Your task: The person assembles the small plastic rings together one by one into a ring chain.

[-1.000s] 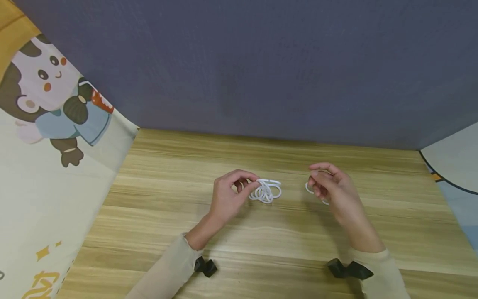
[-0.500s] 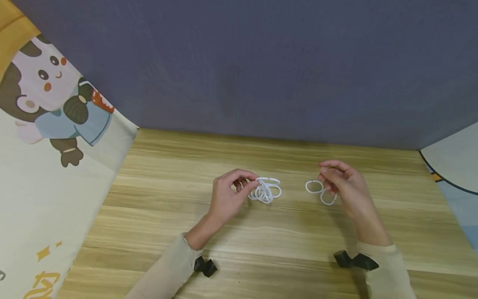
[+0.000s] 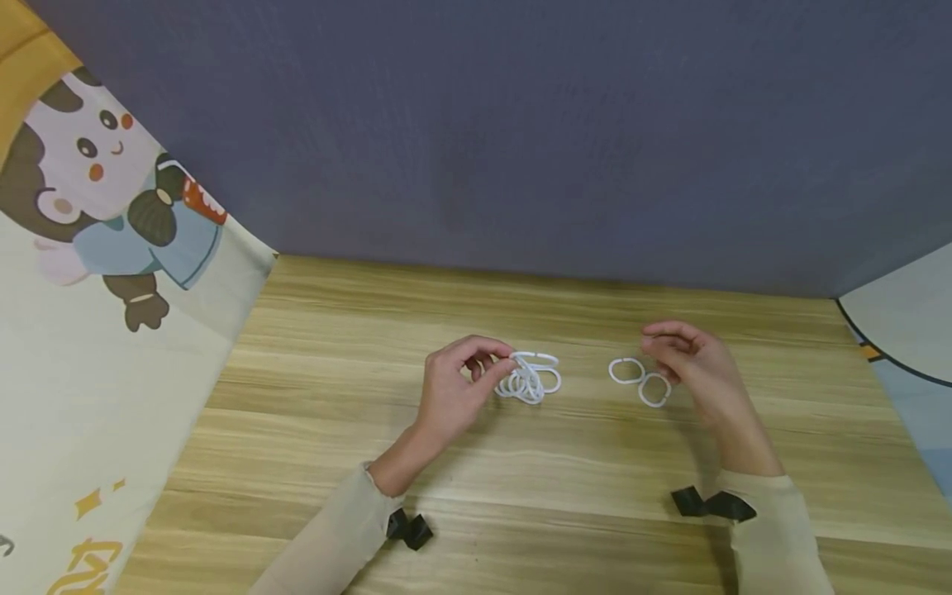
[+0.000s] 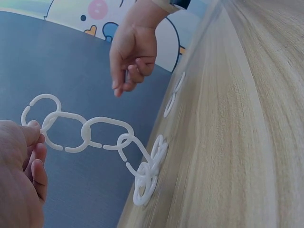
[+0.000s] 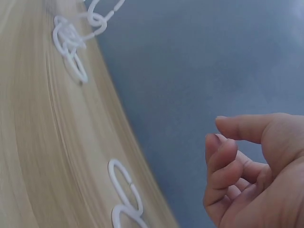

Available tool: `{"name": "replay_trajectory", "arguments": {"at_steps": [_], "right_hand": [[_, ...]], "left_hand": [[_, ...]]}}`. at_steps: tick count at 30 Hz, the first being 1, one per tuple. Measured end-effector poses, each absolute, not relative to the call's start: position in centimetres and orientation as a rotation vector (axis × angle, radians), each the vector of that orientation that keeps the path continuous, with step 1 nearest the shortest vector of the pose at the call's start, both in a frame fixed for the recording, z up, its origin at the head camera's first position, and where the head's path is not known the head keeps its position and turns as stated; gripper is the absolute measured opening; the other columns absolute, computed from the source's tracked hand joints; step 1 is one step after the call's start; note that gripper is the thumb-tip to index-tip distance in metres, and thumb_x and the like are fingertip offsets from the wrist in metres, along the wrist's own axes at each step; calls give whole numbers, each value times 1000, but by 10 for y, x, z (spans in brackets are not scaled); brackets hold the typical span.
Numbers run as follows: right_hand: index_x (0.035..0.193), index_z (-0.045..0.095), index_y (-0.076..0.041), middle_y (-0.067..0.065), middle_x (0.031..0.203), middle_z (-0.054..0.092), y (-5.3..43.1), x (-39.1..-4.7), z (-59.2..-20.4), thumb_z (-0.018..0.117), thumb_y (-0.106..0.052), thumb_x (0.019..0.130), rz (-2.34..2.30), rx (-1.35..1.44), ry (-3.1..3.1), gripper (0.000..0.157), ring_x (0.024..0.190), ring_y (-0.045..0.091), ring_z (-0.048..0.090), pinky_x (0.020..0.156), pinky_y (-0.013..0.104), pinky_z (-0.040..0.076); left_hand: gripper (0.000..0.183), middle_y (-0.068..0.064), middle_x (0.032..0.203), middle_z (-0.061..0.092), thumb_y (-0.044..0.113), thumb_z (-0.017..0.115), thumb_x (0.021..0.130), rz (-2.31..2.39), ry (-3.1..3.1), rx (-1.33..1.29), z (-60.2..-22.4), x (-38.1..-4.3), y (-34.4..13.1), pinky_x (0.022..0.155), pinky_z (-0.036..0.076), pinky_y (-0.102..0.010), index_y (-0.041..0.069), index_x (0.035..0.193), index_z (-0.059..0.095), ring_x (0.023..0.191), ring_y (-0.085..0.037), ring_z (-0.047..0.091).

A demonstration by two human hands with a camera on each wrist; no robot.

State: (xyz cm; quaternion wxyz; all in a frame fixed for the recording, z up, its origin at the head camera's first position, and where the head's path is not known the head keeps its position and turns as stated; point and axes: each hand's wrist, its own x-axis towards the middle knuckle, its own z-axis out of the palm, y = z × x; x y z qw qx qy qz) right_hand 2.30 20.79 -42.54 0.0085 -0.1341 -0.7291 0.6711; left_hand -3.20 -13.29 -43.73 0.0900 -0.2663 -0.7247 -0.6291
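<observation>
My left hand (image 3: pixel 457 387) pinches an end link of a white plastic C-ring chain (image 4: pixel 108 119) between thumb and fingertips. From there several links slope down to a bunched heap of links (image 4: pixel 145 177) on the wooden table. Two more white rings, a left one (image 3: pixel 611 373) and a right one (image 3: pixel 655 405), lie joined on the table, apart from the heap. Over them, to the right, hovers my right hand (image 3: pixel 697 360). Its fingers curl loosely and the thumb stands off from them, with nothing held, as the right wrist view shows.
The wooden tabletop (image 3: pixel 521 496) runs back to a dark blue-grey panel (image 3: pixel 521 149). A white side panel with a cartoon figure (image 3: pixel 111 198) stands at the left, another printed panel (image 3: pixel 915 330) at the right. Each sleeve carries a black wrist piece (image 3: pixel 714 503).
My right hand has drawn back to the right and let go of the two joined rings, which now show fully on the table. The left hand has stayed nearly still.
</observation>
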Motion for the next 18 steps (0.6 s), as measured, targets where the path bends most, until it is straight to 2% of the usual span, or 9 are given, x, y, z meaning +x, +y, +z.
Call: {"name": "replay_trajectory", "arguments": {"at_steps": [8, 13, 18], "right_hand": [[109, 80, -21, -10, 91, 76, 226, 12, -433, 77, -8, 105, 2019, -475, -2358, 14, 65, 7, 61, 57, 21, 49], [110, 81, -16, -9, 91, 77, 232, 11, -440, 79, -9, 104, 1990, -491, -2387, 9, 65, 7, 60, 57, 21, 48], [112, 81, -16, -15, 89, 75, 237, 13, -447, 78, -10, 105, 1886, -506, -2470, 9, 66, 7, 60, 58, 22, 49]], "left_hand": [[11, -7, 87, 80, 0, 90, 91, -1869, -2136, -782, -436, -35, -129, 61, 48, -18, 3, 99, 83, 71, -10, 63], [11, -7, 87, 80, 1, 90, 91, -1861, -2144, -780, -436, -36, -128, 61, 48, -18, 3, 99, 83, 71, -10, 63], [10, -7, 88, 80, 0, 90, 91, -1871, -2141, -788, -436, -34, -129, 61, 48, -18, 3, 99, 83, 71, -10, 63]]}}
